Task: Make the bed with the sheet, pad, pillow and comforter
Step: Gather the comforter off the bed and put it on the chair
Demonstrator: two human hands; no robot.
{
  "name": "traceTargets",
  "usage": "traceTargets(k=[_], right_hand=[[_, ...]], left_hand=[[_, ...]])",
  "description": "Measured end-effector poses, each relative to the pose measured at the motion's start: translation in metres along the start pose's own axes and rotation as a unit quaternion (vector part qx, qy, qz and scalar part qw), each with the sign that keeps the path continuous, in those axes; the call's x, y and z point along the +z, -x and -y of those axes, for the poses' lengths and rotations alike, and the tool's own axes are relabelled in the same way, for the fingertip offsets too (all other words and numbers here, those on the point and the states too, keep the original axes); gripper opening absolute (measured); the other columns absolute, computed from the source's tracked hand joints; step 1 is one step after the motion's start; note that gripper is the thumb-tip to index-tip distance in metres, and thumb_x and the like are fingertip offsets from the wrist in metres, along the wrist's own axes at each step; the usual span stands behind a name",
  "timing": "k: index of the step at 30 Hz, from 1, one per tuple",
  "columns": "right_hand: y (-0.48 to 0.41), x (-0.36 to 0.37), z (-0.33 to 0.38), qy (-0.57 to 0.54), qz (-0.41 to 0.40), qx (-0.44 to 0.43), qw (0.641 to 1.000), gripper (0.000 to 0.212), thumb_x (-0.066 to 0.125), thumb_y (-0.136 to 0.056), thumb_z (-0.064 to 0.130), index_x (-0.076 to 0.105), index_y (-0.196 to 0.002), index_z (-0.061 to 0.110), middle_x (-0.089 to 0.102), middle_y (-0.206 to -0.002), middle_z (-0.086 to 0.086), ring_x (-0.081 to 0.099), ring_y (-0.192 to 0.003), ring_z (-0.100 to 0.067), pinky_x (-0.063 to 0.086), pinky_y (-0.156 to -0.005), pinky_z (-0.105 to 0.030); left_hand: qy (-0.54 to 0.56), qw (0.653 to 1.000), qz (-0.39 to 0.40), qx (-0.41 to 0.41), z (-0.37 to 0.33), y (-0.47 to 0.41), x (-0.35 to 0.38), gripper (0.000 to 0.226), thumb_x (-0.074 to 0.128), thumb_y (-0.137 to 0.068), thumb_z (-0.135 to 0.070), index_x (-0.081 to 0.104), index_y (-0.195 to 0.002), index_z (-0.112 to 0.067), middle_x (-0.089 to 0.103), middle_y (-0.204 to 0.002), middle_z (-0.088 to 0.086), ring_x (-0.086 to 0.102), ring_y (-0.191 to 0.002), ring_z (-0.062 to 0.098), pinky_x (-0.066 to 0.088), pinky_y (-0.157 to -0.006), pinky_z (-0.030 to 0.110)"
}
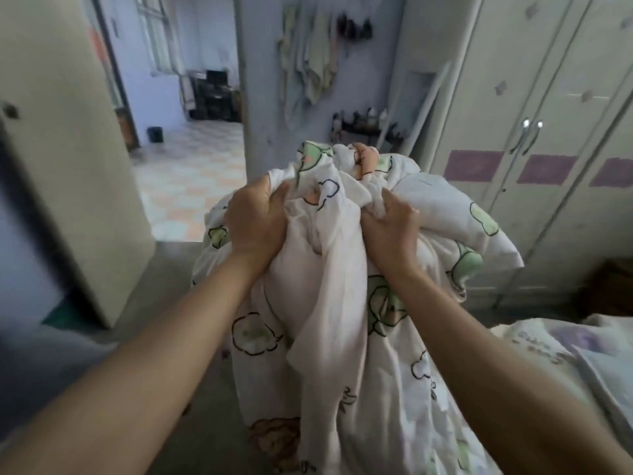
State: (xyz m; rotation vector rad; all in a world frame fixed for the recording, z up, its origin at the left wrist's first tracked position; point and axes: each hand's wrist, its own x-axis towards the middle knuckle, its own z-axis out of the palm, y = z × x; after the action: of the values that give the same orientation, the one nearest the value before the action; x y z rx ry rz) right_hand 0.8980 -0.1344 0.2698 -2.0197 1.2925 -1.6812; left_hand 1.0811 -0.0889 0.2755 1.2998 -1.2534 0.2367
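Far left: one open door (61,166). Beyond it is a tiled room with one small dark bin (154,134) on the floor. Towels (308,63) hang on the far wall; several overlap, so my count is unsure.

Centre: one comforter (342,337), white with a green fruit print. I judge it the comforter by its bulk. It is bunched into a tall bundle, held up in front of me, with its lower part trailing toward the near edge.
- Left hand (255,221): grips a fistful on the bundle's upper left, fingers (275,197) curled tight into the folds.
- Right hand (390,222): holds a twisted rope of cloth just to the right, fingers (406,214) closed round it.
- Two hands, both on the same piece, close together.

Right: one wardrobe (548,80), with two handles (531,126) and three purple panels showing.

Near right: one corner of the bed (548,344) under a pale lilac printed cover. I cannot tell whether that is sheet or pad. No pillow in view.

Step in hand, as I read it: get the bundle onto the bed and open it out. To do it well:
- Swing right and set the bulk down on the mattress before loosening either grip.
- Walk the hands along one edge to find two corners, not shake from the middle.
- Keep the trailing end off the floor.
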Motion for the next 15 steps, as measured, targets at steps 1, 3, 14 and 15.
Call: traceTargets(k=[1, 3, 14, 15], right_hand=[[0.001, 0.036, 0.021, -0.02, 0.02, -0.009, 1.0, 0.027, 0.061, -0.072, 0.031, 0.043, -0.059, 0.017, 0.046, -0.054, 0.006, 0.04, -0.053, -0.011, 0.04, -0.051, -0.041], [0.001, 0.088, 0.055, -0.059, 0.047, -0.022, 0.997, 0.029, 0.062, -0.073, 0.028, 0.039, -0.057, 0.02, 0.043, -0.053, 0.008, 0.037, -0.053, -0.01, 0.037, -0.051, -0.038], [0.034, 0.341, 0.276, -0.317, 0.142, -0.11, 0.931, 0.031, 0.052, -0.072, 0.033, 0.034, -0.057, 0.012, 0.031, -0.047, 0.012, 0.026, -0.044, -0.004, 0.022, -0.046, -0.024], [0.039, 0.36, 0.293, -0.341, 0.148, -0.114, 0.921, 0.031, 0.051, -0.072, 0.034, 0.034, -0.058, 0.013, 0.03, -0.047, 0.012, 0.026, -0.044, -0.004, 0.022, -0.046, -0.024]], left_hand=[[-0.021, 1.0, -0.016, -0.007, 0.024, -0.011, -0.031, 0.039, 0.049, -0.09, -0.037, 0.042, -0.063, -0.008, 0.046, -0.057, 0.012, 0.044, -0.056, 0.032, 0.013, -0.056, 0.029], [-0.062, 0.997, -0.039, -0.016, 0.055, -0.029, -0.078, 0.042, 0.044, -0.088, -0.043, 0.038, -0.063, -0.01, 0.04, -0.057, 0.003, 0.037, -0.055, 0.024, 0.011, -0.056, 0.03], [-0.325, 0.927, -0.184, 0.015, 0.187, -0.125, -0.35, 0.046, 0.046, -0.088, -0.04, 0.061, -0.082, 0.003, 0.067, -0.084, 0.022, 0.061, -0.077, 0.034, 0.042, -0.063, 0.038], [-0.351, 0.916, -0.196, 0.017, 0.192, -0.129, -0.371, 0.043, 0.046, -0.089, -0.038, 0.058, -0.077, 0.002, 0.065, -0.083, 0.023, 0.06, -0.076, 0.035, 0.038, -0.062, 0.037]])
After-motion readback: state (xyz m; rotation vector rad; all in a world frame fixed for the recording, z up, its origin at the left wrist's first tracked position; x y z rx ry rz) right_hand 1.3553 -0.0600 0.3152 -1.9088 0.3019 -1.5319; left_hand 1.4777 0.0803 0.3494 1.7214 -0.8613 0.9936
